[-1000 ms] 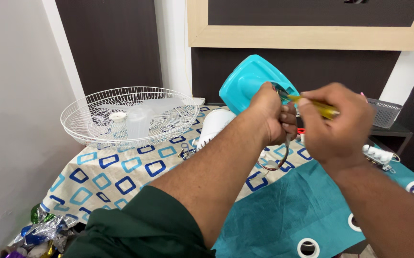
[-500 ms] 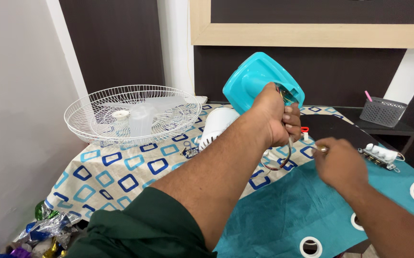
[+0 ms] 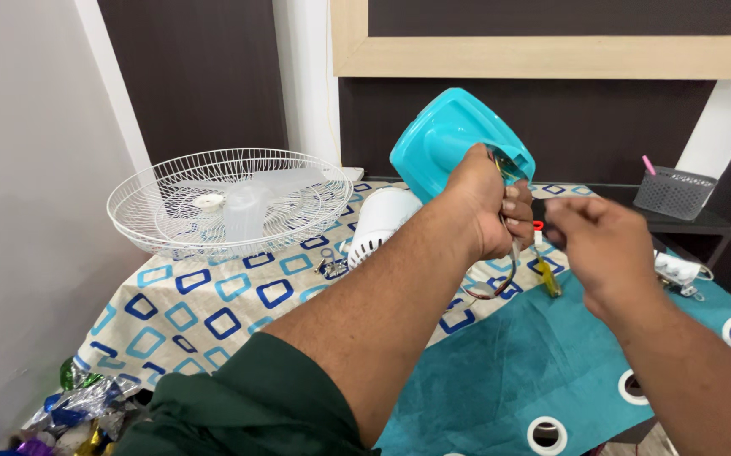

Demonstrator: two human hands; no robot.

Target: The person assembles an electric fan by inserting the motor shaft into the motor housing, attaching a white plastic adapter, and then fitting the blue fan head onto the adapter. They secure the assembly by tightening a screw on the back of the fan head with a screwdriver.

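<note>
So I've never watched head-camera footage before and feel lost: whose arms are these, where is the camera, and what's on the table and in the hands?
The camera sits on the person's head and looks down, so both arms are their own. The left hand has a grip on a turquoise plastic housing, held up with wires hanging below. The right hand hovers beside it, fingers curled; whether it holds anything is unclear. A yellow screwdriver lies on the table. A white wire fan guard and a white motor cover rest on the patterned cloth.

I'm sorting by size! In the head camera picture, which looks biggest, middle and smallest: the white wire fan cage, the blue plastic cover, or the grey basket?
1. White wire fan cage
2. Blue plastic cover, held nearer the camera, so it may look bigger than it is
3. Grey basket
</note>
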